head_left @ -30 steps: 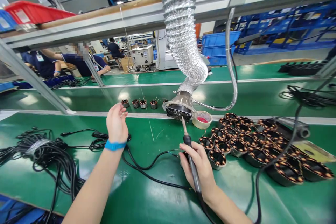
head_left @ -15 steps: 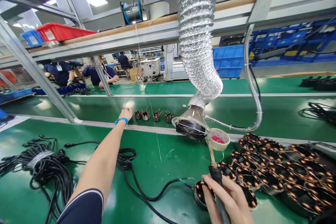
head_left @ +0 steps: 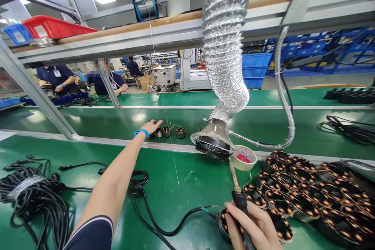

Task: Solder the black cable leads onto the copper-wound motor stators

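Hood (head_left: 215,138): my landmark; it hangs over the green bench (head_left: 96,152) at the end of the foil duct (head_left: 224,47).
Left hand (head_left: 150,126): half a second ago I saw it just beyond the left end of the stator row (head_left: 166,132); now it has moved right and covers much of the leftmost one, left of the hood.
Left arm: stretched forward, palm down, fingers partly spread and pointing right. I see nothing gripped, and cannot tell if the fingers touch a stator.
Right hand (head_left: 254,222): closed around the handle of the soldering iron (head_left: 234,179), below and right of the hood, much as before.
Iron: tilted, its tip up near the hood's lower edge, beside the tape roll (head_left: 253,161).
Single stator (head_left: 223,227): below the hood, partly hidden by the right hand, with the stripped end of a black cable (head_left: 190,214) near it.
Stator cluster (head_left: 304,187): right of the hood, tightly packed.
Cable bundle (head_left: 43,199): far left of the hood.
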Motion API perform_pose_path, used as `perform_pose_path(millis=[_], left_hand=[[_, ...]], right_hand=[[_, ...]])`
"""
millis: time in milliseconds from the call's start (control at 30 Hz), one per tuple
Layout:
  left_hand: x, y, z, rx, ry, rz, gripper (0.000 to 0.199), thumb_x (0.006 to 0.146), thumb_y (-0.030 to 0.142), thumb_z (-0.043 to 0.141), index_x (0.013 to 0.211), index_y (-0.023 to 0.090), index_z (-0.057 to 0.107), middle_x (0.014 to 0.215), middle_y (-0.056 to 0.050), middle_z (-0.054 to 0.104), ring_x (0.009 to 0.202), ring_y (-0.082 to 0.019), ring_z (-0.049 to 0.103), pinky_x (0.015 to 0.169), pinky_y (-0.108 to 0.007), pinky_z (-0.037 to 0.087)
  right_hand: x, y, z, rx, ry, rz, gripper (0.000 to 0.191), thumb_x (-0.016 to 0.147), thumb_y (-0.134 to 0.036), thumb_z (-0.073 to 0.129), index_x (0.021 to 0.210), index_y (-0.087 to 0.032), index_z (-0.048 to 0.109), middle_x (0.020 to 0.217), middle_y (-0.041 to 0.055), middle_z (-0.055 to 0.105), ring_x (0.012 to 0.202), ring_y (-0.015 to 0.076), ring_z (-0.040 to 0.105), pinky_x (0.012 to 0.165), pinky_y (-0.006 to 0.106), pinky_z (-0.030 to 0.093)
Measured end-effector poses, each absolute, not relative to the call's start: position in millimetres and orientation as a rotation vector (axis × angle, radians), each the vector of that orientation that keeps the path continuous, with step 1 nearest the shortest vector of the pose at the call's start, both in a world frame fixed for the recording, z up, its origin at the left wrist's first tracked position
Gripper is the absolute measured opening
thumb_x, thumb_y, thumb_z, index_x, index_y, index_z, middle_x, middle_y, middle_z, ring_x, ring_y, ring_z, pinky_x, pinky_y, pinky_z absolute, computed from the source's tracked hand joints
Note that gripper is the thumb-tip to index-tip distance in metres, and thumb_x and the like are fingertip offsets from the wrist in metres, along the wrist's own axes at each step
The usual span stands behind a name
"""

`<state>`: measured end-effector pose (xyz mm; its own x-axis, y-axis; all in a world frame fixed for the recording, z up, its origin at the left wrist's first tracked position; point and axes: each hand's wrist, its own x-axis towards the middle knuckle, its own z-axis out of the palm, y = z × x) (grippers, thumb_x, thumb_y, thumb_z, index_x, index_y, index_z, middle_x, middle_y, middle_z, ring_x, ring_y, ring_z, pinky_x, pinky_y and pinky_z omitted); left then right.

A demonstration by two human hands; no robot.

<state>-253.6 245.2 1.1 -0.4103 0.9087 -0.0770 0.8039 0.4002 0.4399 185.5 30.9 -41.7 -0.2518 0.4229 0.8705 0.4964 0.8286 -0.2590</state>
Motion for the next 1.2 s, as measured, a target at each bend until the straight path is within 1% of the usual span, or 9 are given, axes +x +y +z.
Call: perform_pose_path(millis=[133, 267, 433, 533, 667, 900, 1067, 1133, 1200], left_hand=[[-229, 247, 2, 1.629, 2.206, 0.415, 0.104, 0.073, 0.089, 0.038, 0.149, 0.018, 0.04, 0.145, -0.026, 0.048, 0.098, -0.038, 0.068, 0.069, -0.038, 0.054], [-208, 246, 5, 1.769, 2.038, 0.335, 0.115, 0.064, 0.085, 0.059, 0.156, 0.025, 0.026, 0.15, -0.023, 0.043, 0.105, -0.037, 0.066, 0.067, -0.035, 0.055], [-185, 245, 9, 2.068, 1.954, 0.149, 0.129, 0.058, 0.076, 0.071, 0.159, 0.028, 0.006, 0.152, -0.022, 0.037, 0.126, -0.043, 0.053, 0.092, -0.044, 0.05], [-181, 244, 10, 2.147, 1.912, 0.067, 0.127, 0.059, 0.074, 0.072, 0.159, 0.033, 0.004, 0.151, -0.019, 0.035, 0.128, -0.044, 0.05, 0.097, -0.047, 0.047], [-189, 243, 10, 2.251, 1.82, -0.028, 0.122, 0.056, 0.07, 0.076, 0.157, 0.035, 0.017, 0.147, -0.017, 0.036, 0.127, -0.044, 0.049, 0.097, -0.047, 0.047], [-209, 240, 7, 2.263, 1.782, 0.101, 0.11, 0.053, 0.057, 0.081, 0.148, 0.027, 0.036, 0.132, -0.014, 0.048, 0.116, -0.035, 0.058, 0.1, -0.04, 0.046], [-219, 232, 2, 2.274, 1.799, 0.237, 0.099, 0.052, 0.052, 0.08, 0.139, 0.02, 0.046, 0.123, -0.013, 0.056, 0.111, -0.032, 0.06, 0.099, -0.036, 0.045], [-223, 232, -1, 2.218, 1.847, 0.253, 0.093, 0.049, 0.055, 0.079, 0.132, 0.023, 0.054, 0.119, -0.011, 0.059, 0.106, -0.031, 0.062, 0.095, -0.037, 0.047], [-226, 234, -4, 2.165, 1.901, 0.3, 0.079, 0.045, 0.058, 0.08, 0.114, 0.024, 0.066, 0.117, -0.011, 0.06, 0.102, -0.033, 0.063, 0.092, -0.038, 0.049]], right_hand=[[186, 30, -39, -0.702, -1.861, -0.078, 0.045, 0.087, -0.006, 0.064, 0.128, -0.023, 0.06, 0.114, 0.0104, 0.061, 0.096, 0.0196, 0.069, 0.076, 0.028, 0.061], [185, 30, -37, -0.693, -1.882, -0.071, 0.044, 0.087, -0.004, 0.063, 0.127, -0.021, 0.06, 0.113, 0.0106, 0.06, 0.094, 0.0181, 0.069, 0.076, 0.026, 0.061], [185, 33, -37, -0.679, -1.884, -0.115, 0.039, 0.088, -0.006, 0.062, 0.124, -0.02, 0.061, 0.114, 0.0109, 0.059, 0.092, 0.0175, 0.069, 0.075, 0.026, 0.06], [185, 34, -37, -0.666, -1.865, -0.127, 0.04, 0.087, -0.005, 0.061, 0.125, -0.02, 0.061, 0.114, 0.0111, 0.06, 0.091, 0.0173, 0.069, 0.075, 0.026, 0.06], [185, 33, -38, -0.678, -1.874, -0.1, 0.044, 0.086, -0.003, 0.061, 0.127, -0.021, 0.061, 0.114, 0.0106, 0.06, 0.091, 0.0171, 0.069, 0.075, 0.026, 0.06], [187, 34, -38, -0.645, -1.868, -0.099, 0.056, 0.083, 0.0, 0.063, 0.133, -0.023, 0.058, 0.113, 0.0098, 0.062, 0.093, 0.0179, 0.069, 0.075, 0.025, 0.06], [188, 27, -27, -0.678, -1.814, -0.105, 0.055, 0.082, 0.002, 0.063, 0.131, -0.021, 0.058, 0.113, 0.0102, 0.06, 0.095, 0.0179, 0.067, 0.078, 0.027, 0.06], [189, 24, -22, -0.703, -1.775, -0.104, 0.053, 0.082, 0.002, 0.062, 0.129, -0.021, 0.059, 0.111, 0.0098, 0.059, 0.093, 0.0173, 0.067, 0.076, 0.027, 0.06], [189, 22, -19, -0.729, -1.753, -0.101, 0.051, 0.083, 0.001, 0.06, 0.127, -0.023, 0.058, 0.109, 0.0093, 0.059, 0.091, 0.0172, 0.066, 0.076, 0.028, 0.061]])
